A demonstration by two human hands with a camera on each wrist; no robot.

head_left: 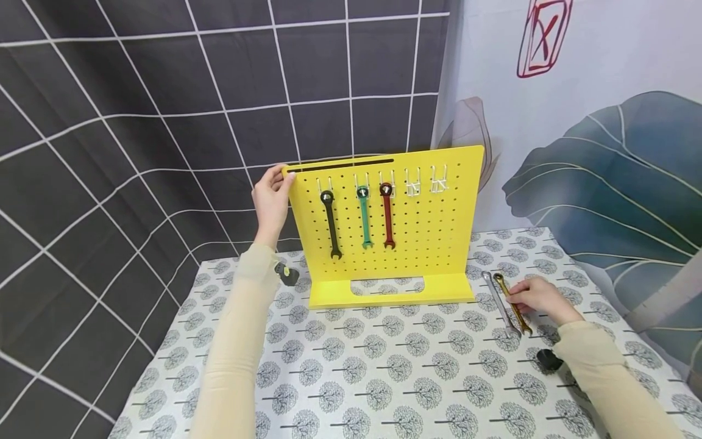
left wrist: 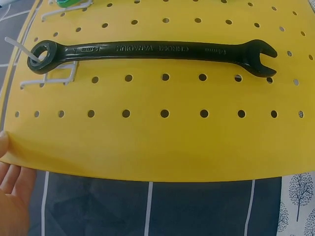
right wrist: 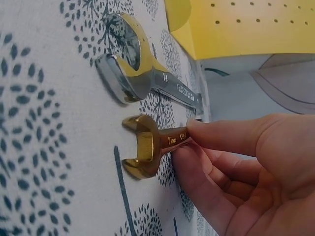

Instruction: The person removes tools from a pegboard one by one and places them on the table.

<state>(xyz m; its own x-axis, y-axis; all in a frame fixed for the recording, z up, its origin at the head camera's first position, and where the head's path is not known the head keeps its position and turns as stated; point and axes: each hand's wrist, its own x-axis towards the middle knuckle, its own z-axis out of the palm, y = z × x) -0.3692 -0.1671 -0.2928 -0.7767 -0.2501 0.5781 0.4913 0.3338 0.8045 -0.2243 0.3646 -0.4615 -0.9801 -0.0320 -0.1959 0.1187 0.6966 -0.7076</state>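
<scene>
With thumb and fingers my right hand [head_left: 540,297] pinches the shaft of a gold combination wrench [right wrist: 147,145] at the right of the table. Beside it lies a silver combination wrench [head_left: 498,303], its open end toward me. My left hand [head_left: 272,198] grips the upper left corner of a yellow pegboard [head_left: 439,244], thumb in front and fingers behind. On the board's white hooks hang a black wrench [left wrist: 147,50], a green wrench [head_left: 365,218] and a dark red wrench [head_left: 387,216], ring ends up. Two white hooks [head_left: 439,183] to their right hold nothing.
The pegboard stands on its yellow base [head_left: 389,299] on a tree-patterned tablecloth [head_left: 384,366]. Close behind it hangs a dark cloth with white grid lines [head_left: 219,73]. A pale cloth with large leaves [head_left: 614,171] covers the right side.
</scene>
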